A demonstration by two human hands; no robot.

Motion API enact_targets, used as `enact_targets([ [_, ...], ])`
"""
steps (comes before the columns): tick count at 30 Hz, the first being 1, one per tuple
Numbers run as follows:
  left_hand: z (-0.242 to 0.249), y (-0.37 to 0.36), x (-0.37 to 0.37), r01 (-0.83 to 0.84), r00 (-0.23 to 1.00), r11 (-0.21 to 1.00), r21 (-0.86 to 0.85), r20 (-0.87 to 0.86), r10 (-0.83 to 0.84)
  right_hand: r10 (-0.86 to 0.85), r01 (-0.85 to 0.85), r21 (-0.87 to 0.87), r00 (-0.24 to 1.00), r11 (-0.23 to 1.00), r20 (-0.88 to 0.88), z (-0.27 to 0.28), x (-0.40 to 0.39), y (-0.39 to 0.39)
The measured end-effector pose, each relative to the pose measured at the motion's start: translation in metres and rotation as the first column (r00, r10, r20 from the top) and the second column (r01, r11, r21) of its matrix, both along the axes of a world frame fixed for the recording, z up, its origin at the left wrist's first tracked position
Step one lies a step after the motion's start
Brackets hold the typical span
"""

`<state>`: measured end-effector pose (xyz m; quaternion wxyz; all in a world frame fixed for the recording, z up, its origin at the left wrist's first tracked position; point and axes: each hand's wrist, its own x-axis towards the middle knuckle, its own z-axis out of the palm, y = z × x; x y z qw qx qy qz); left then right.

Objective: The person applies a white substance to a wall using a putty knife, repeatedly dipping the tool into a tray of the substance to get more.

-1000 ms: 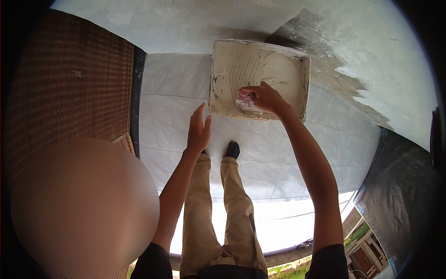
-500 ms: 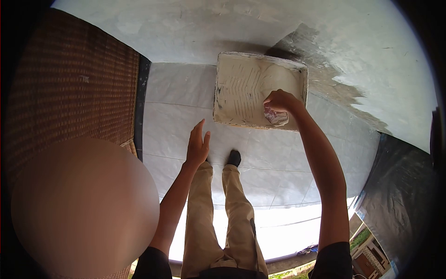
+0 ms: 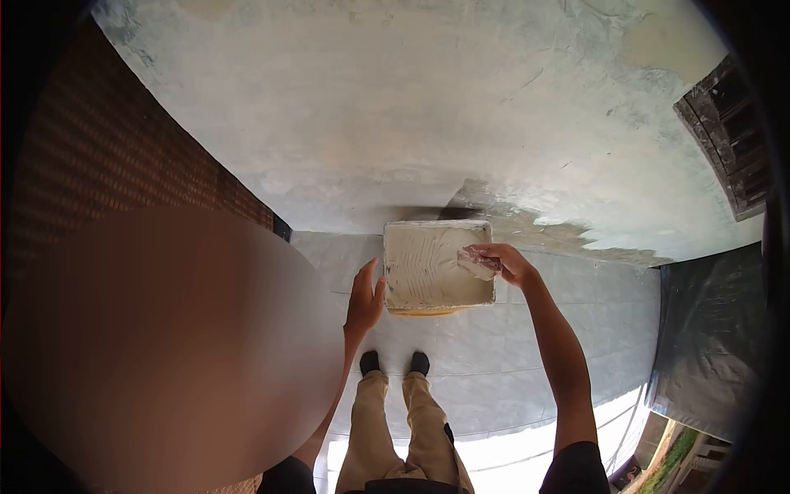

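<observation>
A paint tray (image 3: 440, 305) with a ribbed slope holds pale, creamy putty or paint. Over its right side, my right hand (image 3: 512, 262) grips a small reddish tool (image 3: 482, 261) thickly smeared with the same pale stuff; its exact kind I cannot tell. The tool overlaps the tray's right rim in this view. Beside the tray's left edge is my left hand (image 3: 364, 300), fingers stretched out and thumb apart, holding nothing.
Under the tray shows a yellow rounded edge (image 3: 424, 312). Ahead rises a pale wall (image 3: 395, 123) with a dark grey patch low down. A woven panel (image 3: 123, 140) stands left, dark sheeting (image 3: 704, 337) right. Grey sheeting (image 3: 527, 354) covers the floor.
The view has tilted up toward the wall, and the tray appears smaller and lower. My right hand has moved the tool to the tray's right rim. My left hand is closer to the tray's left edge.
</observation>
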<state>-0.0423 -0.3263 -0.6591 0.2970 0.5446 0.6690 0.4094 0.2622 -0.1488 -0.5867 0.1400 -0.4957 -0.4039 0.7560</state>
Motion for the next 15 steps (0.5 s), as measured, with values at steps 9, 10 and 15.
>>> enact_targets([
  [9, 0.23, 0.11, -0.039, 0.073, 0.997, 0.906, 0.416, -0.062, -0.052, -0.186, 0.33, 0.161, 0.802, 0.93, -0.568, 0.216, -0.036, -0.01],
  [10, 0.256, 0.12, -0.04, 0.088, 0.995, 0.89, 0.448, -0.079, -0.059, -0.185, 0.364, 0.212, 0.795, 0.907, -0.578, 0.237, -0.035, -0.007],
  [15, 0.379, 0.165, -0.034, 0.14, 0.987, 0.744, 0.654, -0.148, -0.056, -0.198, 0.527, 0.413, 0.762, 0.743, -0.616, 0.356, -0.036, 0.002],
])
